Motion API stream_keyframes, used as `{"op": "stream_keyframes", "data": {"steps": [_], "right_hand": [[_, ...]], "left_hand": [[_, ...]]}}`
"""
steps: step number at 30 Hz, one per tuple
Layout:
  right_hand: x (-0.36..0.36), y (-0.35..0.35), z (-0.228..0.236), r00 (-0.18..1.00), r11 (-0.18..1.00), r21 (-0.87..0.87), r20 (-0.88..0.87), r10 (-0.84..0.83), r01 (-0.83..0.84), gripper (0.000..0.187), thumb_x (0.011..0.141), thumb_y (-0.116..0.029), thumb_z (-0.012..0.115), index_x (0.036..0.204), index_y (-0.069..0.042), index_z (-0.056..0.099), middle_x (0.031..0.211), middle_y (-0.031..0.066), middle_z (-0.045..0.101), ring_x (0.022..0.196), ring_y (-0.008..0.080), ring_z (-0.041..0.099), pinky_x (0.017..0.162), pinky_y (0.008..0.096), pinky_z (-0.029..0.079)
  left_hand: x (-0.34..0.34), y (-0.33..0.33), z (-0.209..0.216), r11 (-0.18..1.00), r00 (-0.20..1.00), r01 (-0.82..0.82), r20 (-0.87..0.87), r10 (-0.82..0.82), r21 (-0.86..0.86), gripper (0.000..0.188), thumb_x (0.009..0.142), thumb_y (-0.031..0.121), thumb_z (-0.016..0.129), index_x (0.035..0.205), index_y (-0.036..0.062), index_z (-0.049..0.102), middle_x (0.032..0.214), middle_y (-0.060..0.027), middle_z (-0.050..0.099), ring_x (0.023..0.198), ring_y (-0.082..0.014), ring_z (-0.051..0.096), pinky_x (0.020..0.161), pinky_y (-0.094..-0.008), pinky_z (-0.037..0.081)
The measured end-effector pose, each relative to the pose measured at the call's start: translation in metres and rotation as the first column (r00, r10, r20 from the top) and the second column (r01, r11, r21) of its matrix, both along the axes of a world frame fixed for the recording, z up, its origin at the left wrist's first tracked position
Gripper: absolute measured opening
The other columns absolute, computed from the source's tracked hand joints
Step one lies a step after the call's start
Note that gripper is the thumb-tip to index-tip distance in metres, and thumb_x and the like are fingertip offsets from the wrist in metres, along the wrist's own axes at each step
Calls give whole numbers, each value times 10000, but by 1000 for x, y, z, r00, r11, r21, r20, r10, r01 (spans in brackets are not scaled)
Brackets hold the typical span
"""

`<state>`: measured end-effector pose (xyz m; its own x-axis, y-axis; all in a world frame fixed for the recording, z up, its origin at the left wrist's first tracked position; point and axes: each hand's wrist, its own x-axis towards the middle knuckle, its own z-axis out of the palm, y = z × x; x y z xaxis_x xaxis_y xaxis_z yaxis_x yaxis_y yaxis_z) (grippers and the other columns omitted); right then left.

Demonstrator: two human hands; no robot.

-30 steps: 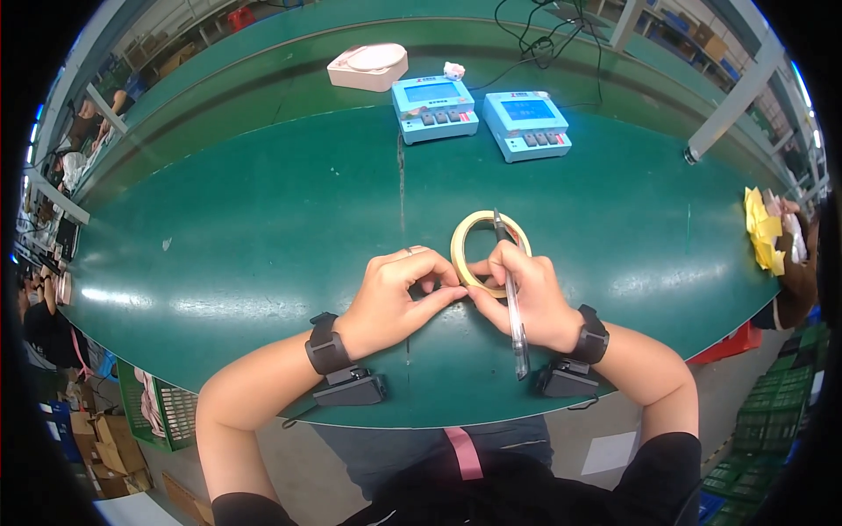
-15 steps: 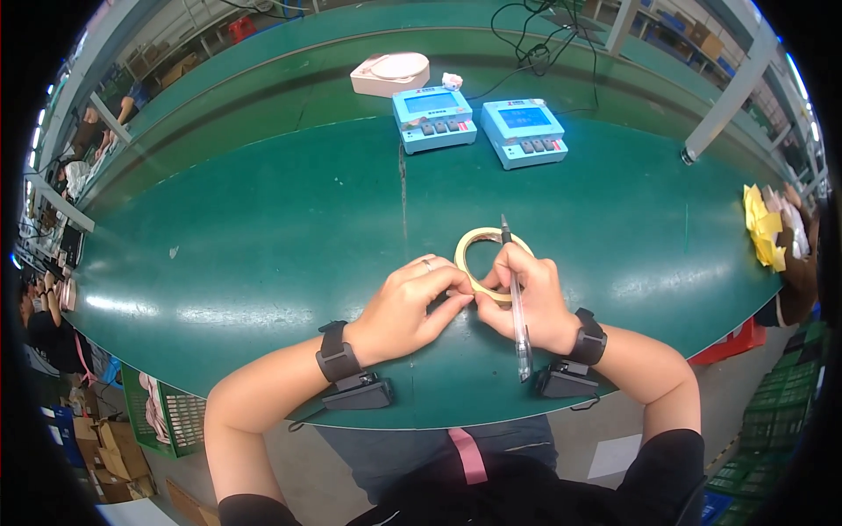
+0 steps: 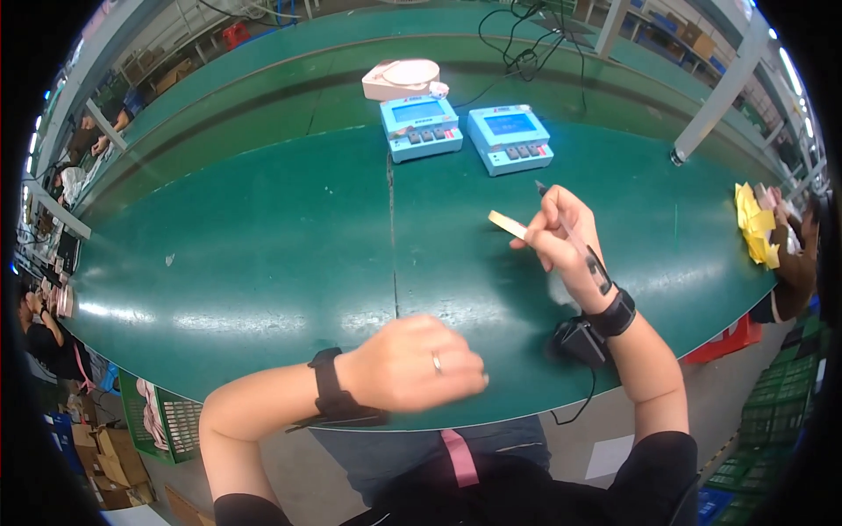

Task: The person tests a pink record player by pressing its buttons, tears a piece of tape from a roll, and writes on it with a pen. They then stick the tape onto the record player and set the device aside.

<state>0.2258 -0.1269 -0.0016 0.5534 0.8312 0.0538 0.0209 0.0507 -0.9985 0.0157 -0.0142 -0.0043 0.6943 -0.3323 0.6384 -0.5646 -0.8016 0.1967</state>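
My right hand is raised over the right half of the green table. It grips a roll of pale yellow tape, which now shows edge-on and sticks out to the left of the fingers. A clear pen with a dark tip also lies in this hand, slanting across it with the tip pointing away from me. Near the front edge of the table is my left hand, back upward and smeared by motion. Its fingers bend downward and the fingertips are mostly hidden, so what they hold, if anything, does not show.
Two light blue devices with screens and dark buttons stand at the back. Behind them sits a pale pink box-shaped thing. Black cables lie farther back. Yellow pieces lie at the right edge beside another person.
My hands have moved apart. The right lifted the tape roll off the table, tipping it edge-on, and went right and away from me with the pen; the left drew back toward the front edge.
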Motion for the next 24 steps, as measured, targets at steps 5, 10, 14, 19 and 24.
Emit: {"op": "stream_keyframes", "data": {"steps": [5,10,14,19,24], "right_hand": [[30,-5,-10,648,971,132,725,-232,200,209,687,-63,595,724,-54,390,622,61,559,554,176,592,491,269,453],[69,-7,-18,388,896,74,883,-263,438,197,668,-112,613,735,-53,437,652,106,601,580,303,595,515,353,459],[92,-5,-25,430,814,-28,859,-277,580,194,679,-140,619,748,-57,458,679,115,622,615,327,604,545,391,464],[100,-6,-36,434,792,-2,837,-332,611,193,694,-150,627,754,-63,466,680,107,629,633,330,612,567,411,467],[100,-3,-37,532,799,-64,777,-336,598,202,700,-154,641,755,-65,468,690,98,628,648,317,614,585,403,468]], "left_hand": [[41,31,2,852,889,-314,-446,108,-419,155,759,50,686,865,46,574,770,-15,607,657,-119,555,585,-254,433],[100,65,0,749,594,-473,-796,-118,-464,339,782,102,700,1027,23,479,743,-42,625,649,-84,579,583,-242,444],[139,75,1,852,451,-485,-891,50,-198,444,738,172,752,1034,9,463,746,-57,641,634,-89,594,560,-239,437],[157,74,7,883,356,-467,-905,231,42,496,659,270,818,935,16,494,698,-60,627,622,-118,599,540,-252,425],[154,87,4,797,371,-474,-736,567,375,522,608,343,839,893,22,542,679,-61,605,680,-191,613,625,-299,463]]}}
